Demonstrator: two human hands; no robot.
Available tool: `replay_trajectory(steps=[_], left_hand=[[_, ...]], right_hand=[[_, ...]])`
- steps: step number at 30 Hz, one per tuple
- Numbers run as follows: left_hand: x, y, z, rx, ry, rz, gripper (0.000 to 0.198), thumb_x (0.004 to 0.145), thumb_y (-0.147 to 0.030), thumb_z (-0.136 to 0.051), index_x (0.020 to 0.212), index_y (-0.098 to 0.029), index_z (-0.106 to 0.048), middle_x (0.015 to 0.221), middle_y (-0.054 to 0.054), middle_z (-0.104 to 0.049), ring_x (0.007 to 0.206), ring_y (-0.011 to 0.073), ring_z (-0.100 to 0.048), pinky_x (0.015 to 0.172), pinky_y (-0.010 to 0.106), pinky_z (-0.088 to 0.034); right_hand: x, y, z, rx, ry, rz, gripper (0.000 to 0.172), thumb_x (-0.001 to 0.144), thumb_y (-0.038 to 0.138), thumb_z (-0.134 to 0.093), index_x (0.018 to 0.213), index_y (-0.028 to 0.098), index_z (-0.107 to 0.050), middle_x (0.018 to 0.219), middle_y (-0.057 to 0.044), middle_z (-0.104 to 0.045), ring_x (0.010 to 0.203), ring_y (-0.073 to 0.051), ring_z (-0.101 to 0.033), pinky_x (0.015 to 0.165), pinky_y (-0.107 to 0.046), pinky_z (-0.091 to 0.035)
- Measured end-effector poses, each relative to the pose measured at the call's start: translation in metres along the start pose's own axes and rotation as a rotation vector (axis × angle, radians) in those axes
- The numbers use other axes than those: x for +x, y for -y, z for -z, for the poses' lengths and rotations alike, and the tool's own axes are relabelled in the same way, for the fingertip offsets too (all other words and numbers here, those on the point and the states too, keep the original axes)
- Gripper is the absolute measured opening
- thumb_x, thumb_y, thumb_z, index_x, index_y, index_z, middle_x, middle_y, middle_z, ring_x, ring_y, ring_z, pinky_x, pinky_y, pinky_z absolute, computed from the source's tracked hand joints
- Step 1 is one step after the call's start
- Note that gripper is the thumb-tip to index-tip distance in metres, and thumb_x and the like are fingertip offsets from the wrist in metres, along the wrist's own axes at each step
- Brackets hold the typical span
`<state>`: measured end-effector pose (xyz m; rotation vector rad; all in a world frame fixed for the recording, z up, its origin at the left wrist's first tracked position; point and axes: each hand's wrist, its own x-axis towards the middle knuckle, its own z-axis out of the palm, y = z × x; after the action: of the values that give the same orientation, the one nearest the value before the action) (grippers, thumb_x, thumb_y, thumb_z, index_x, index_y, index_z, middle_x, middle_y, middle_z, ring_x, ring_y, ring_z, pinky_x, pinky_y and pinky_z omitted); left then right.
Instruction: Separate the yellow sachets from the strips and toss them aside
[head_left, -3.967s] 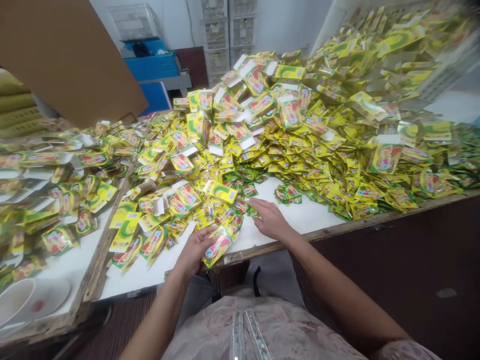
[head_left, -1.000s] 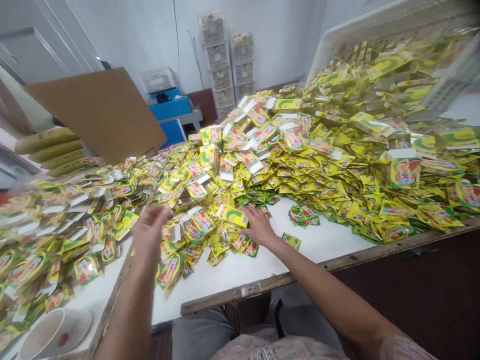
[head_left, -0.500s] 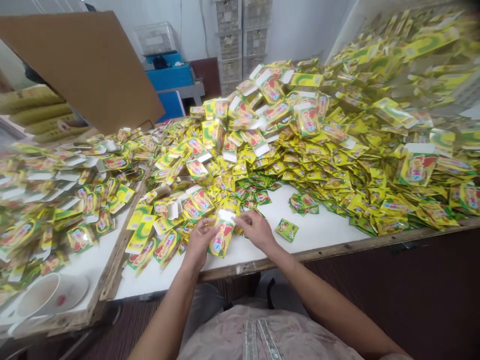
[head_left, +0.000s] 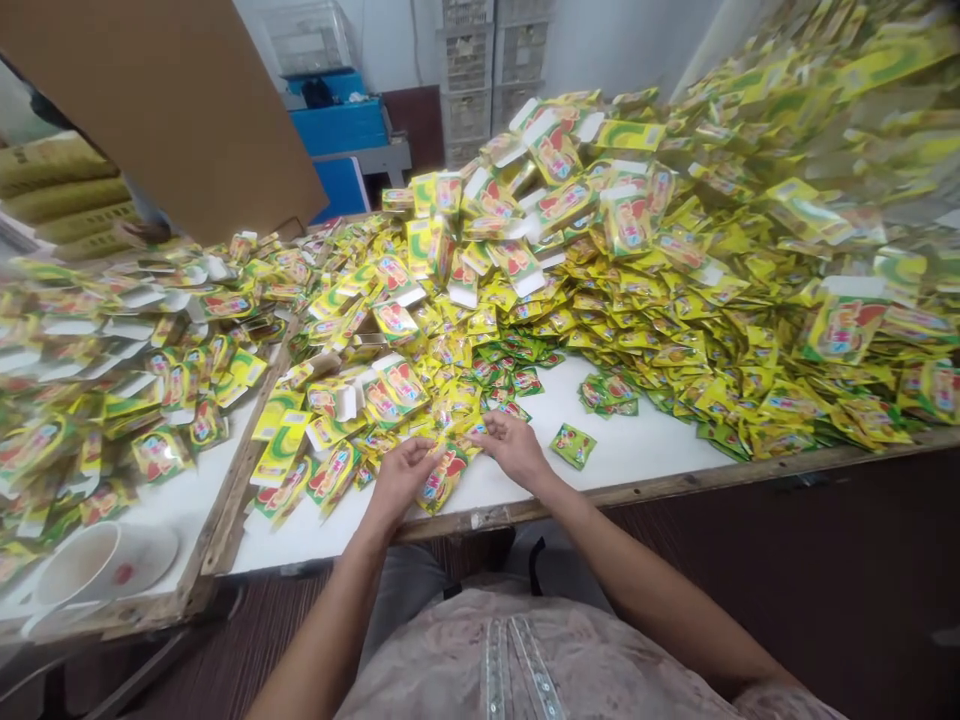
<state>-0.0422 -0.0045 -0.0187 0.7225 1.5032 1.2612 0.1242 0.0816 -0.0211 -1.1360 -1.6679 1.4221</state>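
Observation:
My left hand (head_left: pixel 400 478) grips a yellow carton with a red picture (head_left: pixel 442 478) near the front edge of the white table (head_left: pixel 637 450). My right hand (head_left: pixel 514 447) is at the carton's upper end, fingers pinched on it beside small green and yellow sachets (head_left: pixel 491 398). One green sachet (head_left: pixel 572 444) lies alone just right of my right hand. A huge heap of yellow cartons and sachets (head_left: pixel 637 260) covers the table behind both hands.
A second table on the left (head_left: pixel 161 505) carries more yellow cartons and a white cup on a saucer (head_left: pixel 79 580). A large cardboard sheet (head_left: pixel 165 100) leans at the upper left. Blue bins (head_left: pixel 341 125) and stacked white crates (head_left: pixel 480 50) stand at the back.
A second ago my left hand was raised over the left pile and my right lay on the sachets. Both hands have come together on one yellow carton near the table's front edge.

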Motion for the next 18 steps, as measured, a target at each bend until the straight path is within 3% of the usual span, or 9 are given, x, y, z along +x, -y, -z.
replay_trajectory(steps=[7, 9, 12, 16, 18], left_hand=[[-0.001, -0.002, -0.001, 0.049, 0.150, -0.024, 0.036, 0.059, -0.040, -0.078, 0.081, -0.014, -0.065, 0.068, 0.002, -0.068, 0.061, 0.0116, -0.060, 0.061, 0.022, -0.044], [0.001, -0.003, -0.002, 0.054, 0.170, -0.021, 0.037, 0.059, -0.040, -0.078, 0.081, -0.014, -0.065, 0.067, 0.002, -0.067, 0.061, 0.0115, -0.059, 0.061, 0.022, -0.044], [0.004, -0.007, -0.006, 0.030, 0.162, 0.025, 0.043, 0.053, -0.041, -0.080, 0.083, -0.014, -0.063, 0.064, 0.000, -0.065, 0.057, 0.0114, -0.058, 0.058, 0.022, -0.043], [0.006, -0.010, -0.004, 0.007, 0.069, 0.078, 0.049, 0.045, -0.041, -0.083, 0.081, -0.015, -0.062, 0.057, -0.003, -0.061, 0.053, 0.0106, -0.055, 0.054, 0.022, -0.040], [0.007, -0.010, -0.001, 0.022, 0.014, 0.077, 0.048, 0.044, -0.041, -0.083, 0.080, -0.015, -0.063, 0.052, -0.005, -0.057, 0.049, 0.0099, -0.052, 0.052, 0.021, -0.038]], right_hand=[[-0.001, 0.010, 0.011, -0.279, 0.215, 0.076, 0.039, 0.067, 0.043, -0.062, 0.050, 0.020, -0.036, 0.051, 0.007, -0.026, 0.052, -0.009, -0.026, 0.048, -0.023, -0.020], [0.000, 0.011, 0.010, -0.287, 0.242, 0.071, 0.035, 0.067, 0.041, -0.062, 0.049, 0.020, -0.040, 0.050, 0.007, -0.028, 0.051, -0.009, -0.029, 0.048, -0.023, -0.022], [0.001, 0.011, 0.010, -0.257, 0.219, 0.025, 0.022, 0.068, 0.038, -0.062, 0.059, 0.019, -0.055, 0.051, 0.006, -0.042, 0.053, -0.011, -0.042, 0.050, -0.023, -0.031], [-0.006, 0.006, 0.025, -0.395, 0.035, 0.048, 0.024, 0.077, 0.035, -0.056, 0.093, 0.019, -0.064, 0.081, -0.004, -0.068, 0.074, -0.018, -0.061, 0.068, -0.030, -0.046], [-0.012, 0.001, 0.031, -0.600, 0.067, 0.186, 0.031, 0.076, 0.029, -0.057, 0.105, 0.019, -0.063, 0.106, -0.009, -0.067, 0.095, -0.023, -0.061, 0.085, -0.036, -0.046]])
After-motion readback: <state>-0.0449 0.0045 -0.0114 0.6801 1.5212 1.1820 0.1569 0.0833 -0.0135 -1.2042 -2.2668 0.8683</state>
